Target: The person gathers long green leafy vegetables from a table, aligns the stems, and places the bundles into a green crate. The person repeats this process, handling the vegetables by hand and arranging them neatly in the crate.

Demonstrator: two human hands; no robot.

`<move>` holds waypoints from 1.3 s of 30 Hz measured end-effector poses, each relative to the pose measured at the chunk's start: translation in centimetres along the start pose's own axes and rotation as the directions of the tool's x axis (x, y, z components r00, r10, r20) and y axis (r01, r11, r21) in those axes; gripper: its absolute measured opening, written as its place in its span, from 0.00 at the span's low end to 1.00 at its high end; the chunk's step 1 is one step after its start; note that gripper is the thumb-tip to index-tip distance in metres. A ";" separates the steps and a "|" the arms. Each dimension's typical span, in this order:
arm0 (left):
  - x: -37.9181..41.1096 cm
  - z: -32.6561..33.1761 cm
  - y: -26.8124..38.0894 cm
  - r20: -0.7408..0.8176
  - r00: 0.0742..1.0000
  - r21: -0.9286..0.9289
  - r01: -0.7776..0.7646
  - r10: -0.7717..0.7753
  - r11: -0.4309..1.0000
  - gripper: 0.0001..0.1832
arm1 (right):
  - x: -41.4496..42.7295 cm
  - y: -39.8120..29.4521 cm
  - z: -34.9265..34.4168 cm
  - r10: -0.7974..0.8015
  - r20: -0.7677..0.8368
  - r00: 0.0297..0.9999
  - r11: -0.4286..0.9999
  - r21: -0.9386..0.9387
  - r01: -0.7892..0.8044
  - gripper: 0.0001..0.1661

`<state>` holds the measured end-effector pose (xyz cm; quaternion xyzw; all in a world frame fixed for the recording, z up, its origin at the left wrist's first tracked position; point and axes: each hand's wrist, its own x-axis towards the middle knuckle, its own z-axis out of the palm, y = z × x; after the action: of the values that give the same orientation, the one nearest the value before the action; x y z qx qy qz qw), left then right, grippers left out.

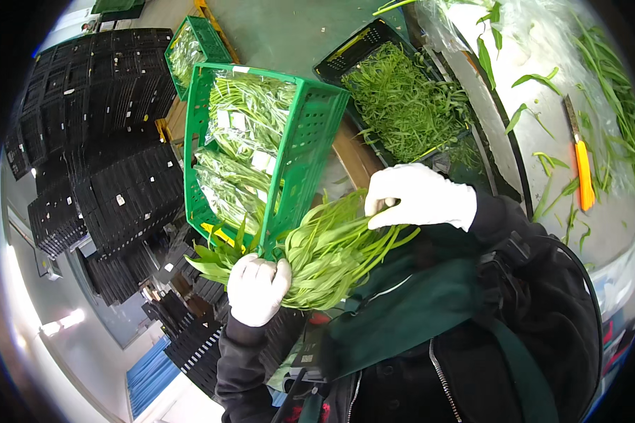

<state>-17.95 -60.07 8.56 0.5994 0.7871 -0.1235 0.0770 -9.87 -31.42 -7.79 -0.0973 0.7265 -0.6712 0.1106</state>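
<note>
My left hand (pixel 259 288), in a white glove, is closed around the leafy end of a bunch of long-leaved green vegetables (pixel 328 254), with leaf tips poking out past its far side. At the stem end, my right hand (pixel 415 196), also gloved in white, pinches a few stems between thumb and fingers. Beyond the bunch a green plastic crate (pixel 309 137) holds bagged greens (pixel 248 116) in clear plastic with white labels. Loose trimmed leaves and stems (pixel 405 100) fill a black crate (pixel 328 69) further right.
On the metal worktable (pixel 540 127) at right lie an orange-handled knife (pixel 583 174), scattered leaves, plastic film and more greens (pixel 619 100). Black crates (pixel 100 79) stand in tall stacks at left. Another green crate (pixel 211 45) of bagged greens is at the far side.
</note>
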 end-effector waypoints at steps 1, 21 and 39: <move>0.1 0.0 0.0 -0.002 1.000 0.008 -0.004 0.004 1.000 0.15 | -0.1 -0.2 0.3 0.031 -0.021 0.999 0.998 0.059 -0.029 0.13; -0.3 0.9 -0.3 -0.016 0.998 -0.004 0.053 -0.053 0.999 0.17 | 0.0 8.8 -2.4 -0.124 -0.557 0.821 0.726 -0.615 -0.307 0.13; -0.9 0.9 -0.5 -0.106 0.993 -0.030 0.050 -0.053 0.998 0.19 | 5.5 6.7 1.7 -0.276 -0.362 0.890 0.668 -0.738 -0.093 0.08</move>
<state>-18.24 -61.28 7.99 0.5835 0.8069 -0.0825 0.0398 -14.57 -34.12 -14.80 -0.0151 0.9338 -0.3281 -0.1422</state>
